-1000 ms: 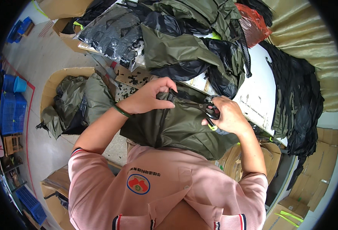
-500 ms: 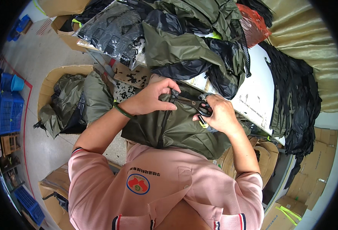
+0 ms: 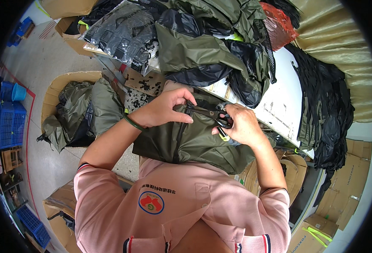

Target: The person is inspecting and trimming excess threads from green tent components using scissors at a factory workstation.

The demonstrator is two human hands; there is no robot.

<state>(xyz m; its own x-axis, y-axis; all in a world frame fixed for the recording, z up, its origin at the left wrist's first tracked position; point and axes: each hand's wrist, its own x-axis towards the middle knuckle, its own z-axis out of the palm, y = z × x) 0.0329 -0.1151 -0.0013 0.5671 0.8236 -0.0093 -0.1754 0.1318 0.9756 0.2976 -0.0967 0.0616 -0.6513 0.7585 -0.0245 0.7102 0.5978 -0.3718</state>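
Olive-green coated fabric with a dark seam or zip line lies gathered across my lap. My right hand is closed around the black handles of a pair of scissors, whose blades point left. Under that hand a small yellow-and-black item shows; its kind is unclear. My left hand curls at the dark upper edge of the fabric, index finger and thumb on either side of the blade tips. The exact bit between its fingers is partly hidden.
More olive and black fabric piles on the white table ahead, beside a clear plastic bag and a red bag. Black straps hang at the right. A cardboard box of fabric stands left.
Both hands stay in nearly the same place. The left index finger has shifted slightly at the scissor tips, and the small dark bit by it shows less.
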